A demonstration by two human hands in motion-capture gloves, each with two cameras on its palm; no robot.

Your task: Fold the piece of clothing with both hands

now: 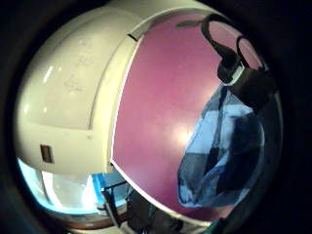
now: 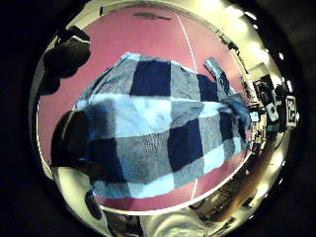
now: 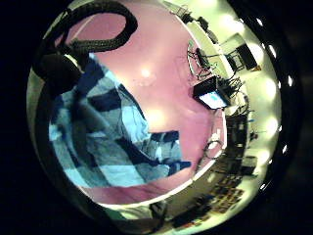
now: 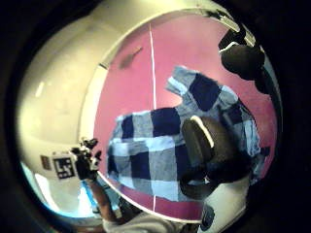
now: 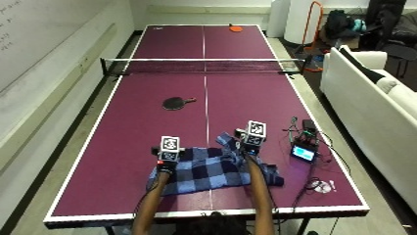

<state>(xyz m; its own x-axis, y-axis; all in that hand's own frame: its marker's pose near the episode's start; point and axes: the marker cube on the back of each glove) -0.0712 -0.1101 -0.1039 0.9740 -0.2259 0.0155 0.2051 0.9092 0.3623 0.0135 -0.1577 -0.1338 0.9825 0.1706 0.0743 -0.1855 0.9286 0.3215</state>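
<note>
Blue checked garment (image 5: 212,172): laid mostly spread on maroon worktop (image 5: 130,147), near edge; a sleeve is seen crumpled, no completed fold evident, most folding judged outstanding. Left hand (image 5: 166,164) and right hand (image 5: 251,149) are placed at its far edge; state of fingers cannot be told

A maroon table-tennis table (image 5: 130,112), white sofa (image 5: 365,93) beside, whiteboard wall (image 5: 39,34).

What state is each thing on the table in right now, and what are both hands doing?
Checked shirt: lying rumpled, part folded, on the table.
Left hand: on the shirt's left edge; grip unclear.
Right hand: on the shirt's upper right part; grip unclear.
Black paddle: lying flat, untouched.
Small screen device: lit.
Net: strung across.
</note>
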